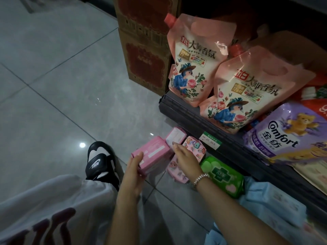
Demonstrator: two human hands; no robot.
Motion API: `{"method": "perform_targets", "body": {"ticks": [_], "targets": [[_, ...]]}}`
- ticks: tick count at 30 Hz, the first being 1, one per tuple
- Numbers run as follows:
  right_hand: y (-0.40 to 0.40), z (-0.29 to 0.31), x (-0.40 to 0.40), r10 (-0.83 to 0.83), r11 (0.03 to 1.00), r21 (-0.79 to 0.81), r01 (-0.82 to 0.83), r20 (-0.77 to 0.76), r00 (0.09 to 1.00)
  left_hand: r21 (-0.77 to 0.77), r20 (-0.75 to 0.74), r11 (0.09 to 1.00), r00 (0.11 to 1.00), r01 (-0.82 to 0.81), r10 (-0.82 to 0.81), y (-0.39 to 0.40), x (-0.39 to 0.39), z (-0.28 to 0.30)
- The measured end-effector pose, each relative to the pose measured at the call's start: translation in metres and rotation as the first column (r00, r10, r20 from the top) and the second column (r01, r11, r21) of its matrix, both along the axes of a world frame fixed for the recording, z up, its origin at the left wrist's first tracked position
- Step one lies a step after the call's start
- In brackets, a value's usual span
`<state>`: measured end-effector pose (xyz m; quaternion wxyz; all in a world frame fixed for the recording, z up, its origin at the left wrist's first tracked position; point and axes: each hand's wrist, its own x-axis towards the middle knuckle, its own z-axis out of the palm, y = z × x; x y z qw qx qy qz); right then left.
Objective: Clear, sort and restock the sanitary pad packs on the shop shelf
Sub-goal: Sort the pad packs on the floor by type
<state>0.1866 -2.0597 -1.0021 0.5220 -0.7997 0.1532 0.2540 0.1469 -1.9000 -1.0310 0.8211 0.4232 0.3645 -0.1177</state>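
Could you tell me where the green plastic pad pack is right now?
In the head view, the green plastic pad pack lies below the shelf edge, right of the right hand.

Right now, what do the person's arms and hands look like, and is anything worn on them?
Both forearms are bare, with no sleeves or gloves in view. The right hand has a silvery beaded bracelet around its wrist. The left hand shows no ring, watch or bracelet.

I'm down on the tiled floor (67,96) of a shop: dark shelf (194,121) with a green price tag (210,143), detergent refill pouches (198,59) lined up, Comfort softener bag (286,133), cardboard stock cartons (145,43) behind.
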Motion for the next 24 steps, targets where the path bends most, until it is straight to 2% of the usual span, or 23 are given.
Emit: {"method": "perform_targets", "body": {"ticks": [4, 8, 19, 24], "targets": [[-0.004, -0.01, -0.007, 0.034, 0.999, -0.004, -0.034, -0.096, 0.995, -0.081, -0.016, 0.99, 0.993, -0.118, 0.117, -0.007, -0.008, -0.015], [-0.007, -0.014, -0.011, 0.047, 0.999, 0.014, -0.046, -0.103, 0.994, -0.104, -0.018, 0.962, 0.967, -0.253, 0.253, 0.001, -0.015, -0.031], [-0.007, -0.014, -0.013, 0.035, 0.999, 0.009, -0.034, -0.149, 0.988, -0.069, -0.147, 0.996, 0.988, -0.05, 0.039, -0.026, -0.017, -0.074], [-0.009, -0.011, -0.015, 0.054, 0.998, 0.025, -0.051, -0.17, 0.984, 0.054, -0.175, 0.998, 0.984, -0.017, 0.026, -0.029, -0.016, -0.069]]}}
